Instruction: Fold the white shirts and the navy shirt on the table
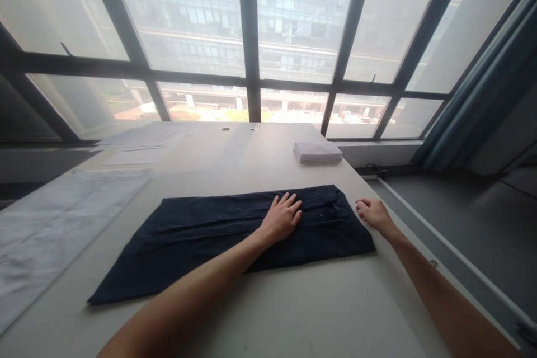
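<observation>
A dark navy garment point(197, 229), folded lengthwise, lies flat across the white table point(319, 307) in front of me. Its exact kind is hard to tell in this fold; a small button shows near its right end. My left hand point(282, 218) rests palm down on the cloth, right of its middle, with the fingers spread. Just past the garment's right end, my right hand point(372, 213) is at the table's right side, fingers curled in loosely. A gap separates it from the cloth, and I see nothing in it.
A neat stack of folded white cloth point(318, 152) sits at the far right of the table. Along the left side lie a crumpled whitish sheet point(46, 229) and white papers point(138, 145). Windows point(197, 17) rise behind; a blue curtain point(478, 84) hangs at right.
</observation>
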Action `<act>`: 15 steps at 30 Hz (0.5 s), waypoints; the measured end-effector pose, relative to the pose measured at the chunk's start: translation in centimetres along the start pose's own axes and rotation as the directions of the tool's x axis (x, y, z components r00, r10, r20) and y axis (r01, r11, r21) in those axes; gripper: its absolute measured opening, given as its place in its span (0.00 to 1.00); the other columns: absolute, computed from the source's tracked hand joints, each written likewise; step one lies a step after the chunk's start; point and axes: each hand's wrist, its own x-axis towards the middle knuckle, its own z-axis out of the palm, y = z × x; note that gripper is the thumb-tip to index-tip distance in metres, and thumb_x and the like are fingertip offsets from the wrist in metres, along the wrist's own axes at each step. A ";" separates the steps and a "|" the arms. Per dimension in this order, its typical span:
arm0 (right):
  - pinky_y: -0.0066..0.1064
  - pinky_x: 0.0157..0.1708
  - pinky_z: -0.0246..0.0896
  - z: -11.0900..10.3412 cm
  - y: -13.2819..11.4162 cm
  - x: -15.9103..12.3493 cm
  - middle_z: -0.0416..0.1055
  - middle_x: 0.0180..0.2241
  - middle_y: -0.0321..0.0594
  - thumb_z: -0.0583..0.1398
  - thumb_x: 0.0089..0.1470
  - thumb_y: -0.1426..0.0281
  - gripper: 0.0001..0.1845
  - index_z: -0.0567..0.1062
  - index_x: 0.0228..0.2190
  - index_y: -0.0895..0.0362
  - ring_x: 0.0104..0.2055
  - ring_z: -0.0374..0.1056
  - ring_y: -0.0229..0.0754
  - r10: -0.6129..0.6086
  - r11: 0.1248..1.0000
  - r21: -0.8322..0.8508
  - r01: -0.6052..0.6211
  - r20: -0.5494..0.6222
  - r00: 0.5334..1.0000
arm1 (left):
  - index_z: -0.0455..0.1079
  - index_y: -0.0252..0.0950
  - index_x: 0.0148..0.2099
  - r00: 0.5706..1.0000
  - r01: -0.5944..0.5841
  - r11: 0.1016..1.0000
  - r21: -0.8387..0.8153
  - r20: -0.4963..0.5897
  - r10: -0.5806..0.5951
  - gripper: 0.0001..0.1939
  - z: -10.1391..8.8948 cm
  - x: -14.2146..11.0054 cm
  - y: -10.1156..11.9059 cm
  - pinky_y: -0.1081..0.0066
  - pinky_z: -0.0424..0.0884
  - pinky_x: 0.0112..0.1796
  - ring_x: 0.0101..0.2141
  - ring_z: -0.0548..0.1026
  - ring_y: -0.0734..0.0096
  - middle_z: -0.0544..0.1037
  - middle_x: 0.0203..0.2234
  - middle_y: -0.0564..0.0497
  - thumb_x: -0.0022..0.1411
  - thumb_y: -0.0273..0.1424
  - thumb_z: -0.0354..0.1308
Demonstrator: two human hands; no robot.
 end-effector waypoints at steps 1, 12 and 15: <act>0.25 0.23 0.65 0.1 -0.2 -0.3 0.77 0.26 0.41 0.60 0.51 0.65 0.13 0.80 0.33 0.61 0.25 0.73 0.40 0.013 1.000 0.008 -0.014 0.032 0.999 | 0.65 0.39 0.67 1.000 -0.001 1.000 0.014 -0.011 0.002 0.24 -0.1 0.0 0.1 0.46 0.50 0.65 0.68 0.55 0.51 0.61 0.68 0.44 0.75 0.39 0.44; 0.24 0.22 0.64 -1.5 -3.2 -2.2 0.76 0.30 0.43 0.63 0.56 0.63 0.11 0.77 0.34 0.59 0.26 0.71 0.37 0.187 0.925 0.248 -0.287 0.361 0.914 | 0.64 0.31 0.67 1.000 0.013 0.997 0.070 -0.019 -0.012 0.27 -0.2 -0.8 1.0 0.53 0.53 0.65 0.67 0.58 0.53 0.63 0.67 0.39 0.74 0.39 0.45; 0.29 0.25 0.69 -1.0 -3.2 -2.5 0.78 0.29 0.43 0.64 0.56 0.59 0.15 0.78 0.36 0.58 0.29 0.74 0.43 0.071 0.891 0.377 -0.253 0.436 0.897 | 0.64 0.30 0.67 1.000 0.022 0.997 0.068 -0.014 -0.021 0.26 -0.2 -0.8 1.0 0.53 0.53 0.65 0.67 0.58 0.53 0.63 0.66 0.40 0.74 0.39 0.44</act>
